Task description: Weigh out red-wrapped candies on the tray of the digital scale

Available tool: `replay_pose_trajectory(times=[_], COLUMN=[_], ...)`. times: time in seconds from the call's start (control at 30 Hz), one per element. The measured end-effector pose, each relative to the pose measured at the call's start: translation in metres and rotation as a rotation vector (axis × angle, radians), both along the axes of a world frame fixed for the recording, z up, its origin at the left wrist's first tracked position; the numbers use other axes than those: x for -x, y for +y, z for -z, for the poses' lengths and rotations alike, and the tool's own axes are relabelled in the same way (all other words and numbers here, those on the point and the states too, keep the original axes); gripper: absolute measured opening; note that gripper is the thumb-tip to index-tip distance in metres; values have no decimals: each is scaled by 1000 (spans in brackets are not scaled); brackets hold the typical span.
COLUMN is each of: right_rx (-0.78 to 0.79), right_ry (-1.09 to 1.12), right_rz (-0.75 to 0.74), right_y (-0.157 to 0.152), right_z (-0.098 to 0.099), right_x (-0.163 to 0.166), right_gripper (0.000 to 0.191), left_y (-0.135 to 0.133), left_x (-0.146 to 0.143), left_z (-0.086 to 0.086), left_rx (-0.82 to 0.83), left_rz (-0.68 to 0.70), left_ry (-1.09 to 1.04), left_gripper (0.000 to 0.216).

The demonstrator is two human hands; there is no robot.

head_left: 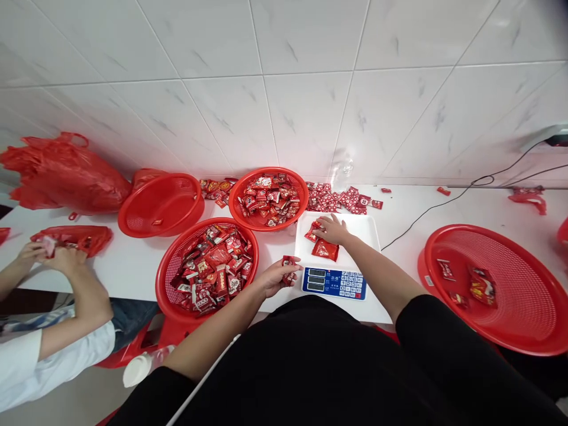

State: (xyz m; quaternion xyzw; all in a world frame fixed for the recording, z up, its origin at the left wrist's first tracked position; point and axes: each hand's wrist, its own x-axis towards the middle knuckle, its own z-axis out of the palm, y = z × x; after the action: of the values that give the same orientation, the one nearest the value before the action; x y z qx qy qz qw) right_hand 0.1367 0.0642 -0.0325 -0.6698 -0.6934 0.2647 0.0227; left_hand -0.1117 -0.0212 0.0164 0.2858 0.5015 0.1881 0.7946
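Observation:
Small red wrapped candies (289, 271) are held in my left hand (276, 278), its fingers closed round them just off the near left corner of the scale. My right hand (333, 229) is over the white tray (364, 236) of the digital scale, fingers spread, with its fingertips at a red packet (313, 232). A larger shiny red packet (325, 249) lies on the tray below that hand. The blue keypad panel (335, 283) of the scale faces me; its display digits are unreadable. To the left stands a red basket (160, 278) filled with red candy packets.
Another red basket (305, 207) of candies stands behind, beside loose packets (328, 198) along the wall. A red basin (131, 222) and plastic bags (66, 177) are left; a large basket (523, 284) is right. A black cable (426, 210) crosses the table. A co-worker's hands (62, 257) handle a bag.

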Motion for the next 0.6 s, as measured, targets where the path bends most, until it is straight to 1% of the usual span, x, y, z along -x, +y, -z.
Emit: replay_pose_trajectory(times=[0.13, 0.23, 0.33, 0.47, 0.53, 0.6], right_rx=[-65, -100, -172, -282, -342, -382], right_ry=[64, 85, 148, 239, 244, 218], right_rz=[-26, -25, 62, 194, 214, 196], right_y=[-11, -23, -39, -69, -88, -106], right_z=[2, 3, 8, 22, 29, 32], right_x=[-10, -20, -33, -45, -47, -45], right_gripper=[65, 61, 61, 59, 56, 54], left_y=[-1, 0, 1, 1, 1, 1], left_x=[6, 5, -1, -8, -9, -9], left_z=[4, 8, 8, 4, 1, -1], left_rx=[9, 17, 15, 44, 69, 80], left_rz=[-17, -19, -11, 4, 30, 69], left_ry=[17, 21, 20, -14, -45, -65], left_gripper=[44, 44, 43, 41, 42, 46])
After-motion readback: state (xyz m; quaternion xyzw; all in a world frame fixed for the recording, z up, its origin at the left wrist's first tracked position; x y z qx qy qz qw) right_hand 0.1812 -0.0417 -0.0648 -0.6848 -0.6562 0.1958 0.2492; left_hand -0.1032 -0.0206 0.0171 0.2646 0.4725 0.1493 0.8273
